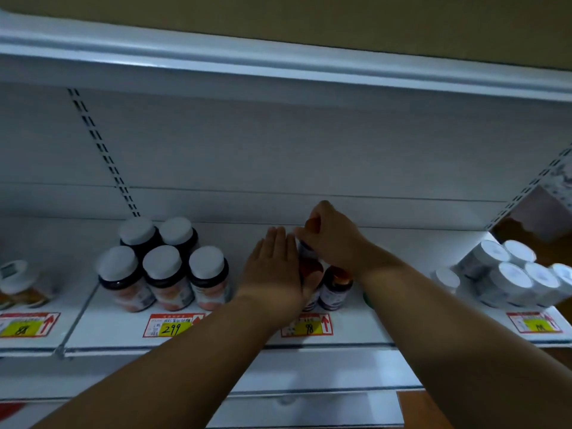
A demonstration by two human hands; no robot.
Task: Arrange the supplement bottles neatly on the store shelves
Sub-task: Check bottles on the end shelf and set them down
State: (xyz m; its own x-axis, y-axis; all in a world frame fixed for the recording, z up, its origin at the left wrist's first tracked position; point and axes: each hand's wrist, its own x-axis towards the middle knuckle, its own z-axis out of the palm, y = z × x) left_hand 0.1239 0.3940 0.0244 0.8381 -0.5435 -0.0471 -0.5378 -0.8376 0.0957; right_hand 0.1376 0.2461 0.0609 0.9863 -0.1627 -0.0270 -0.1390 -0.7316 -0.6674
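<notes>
Small bottles are being handled at the centre of the shelf (pixel 356 329).

The left hand (pixel 275 267) is held flat, fingers straight and together, against brown-capped bottles (pixel 335 287); just behind, an orange-capped bottle (pixel 309 239) is pinched by the right hand (pixel 332 239). White-capped jars (pixel 168 274) are grouped at centre left.

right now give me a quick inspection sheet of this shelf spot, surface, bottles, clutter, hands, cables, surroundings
surface: white shelf with yellow price tags along its front edge.
job's things: orange-capped bottles bunched in the middle; five white-capped bottles grouped to the left.
clutter: white tubs piled on the right, some tipped.
hands: left hand flat, fingers straight against the orange-capped group; right hand curled round a rear bottle's top.
cables: nothing seen.
surroundings: bare white back panel, shelf overhead, dim light.
</notes>
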